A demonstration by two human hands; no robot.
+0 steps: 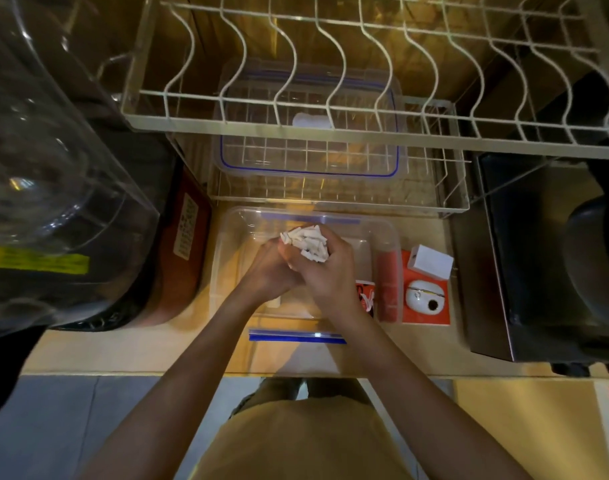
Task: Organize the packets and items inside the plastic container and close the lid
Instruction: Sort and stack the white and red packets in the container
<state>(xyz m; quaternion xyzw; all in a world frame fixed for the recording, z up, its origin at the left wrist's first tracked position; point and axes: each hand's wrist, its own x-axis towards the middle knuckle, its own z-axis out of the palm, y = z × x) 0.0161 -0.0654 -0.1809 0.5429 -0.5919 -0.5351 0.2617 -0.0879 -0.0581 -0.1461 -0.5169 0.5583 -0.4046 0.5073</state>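
A clear plastic container (227,258) with blue clips sits open on the counter in front of me. Both hands are over it, pressed together. My right hand (327,271) grips a bunch of small white packets (308,242) that stick up past its fingers. My left hand (272,268) curls against the same bunch from the left. The clear lid (398,133) with a blue seal lies farther back on the lower wire rack. A red packet (388,282) stands along the container's right inner wall, and a red-and-white packet (365,297) shows beside my right wrist.
A white wire dish rack (296,126) overhangs the back of the counter. Right of the container lie a white box (431,263) and a white earbud case (424,296) on an orange card. A large clear water bottle (53,168) stands left, a dark appliance (545,254) right.
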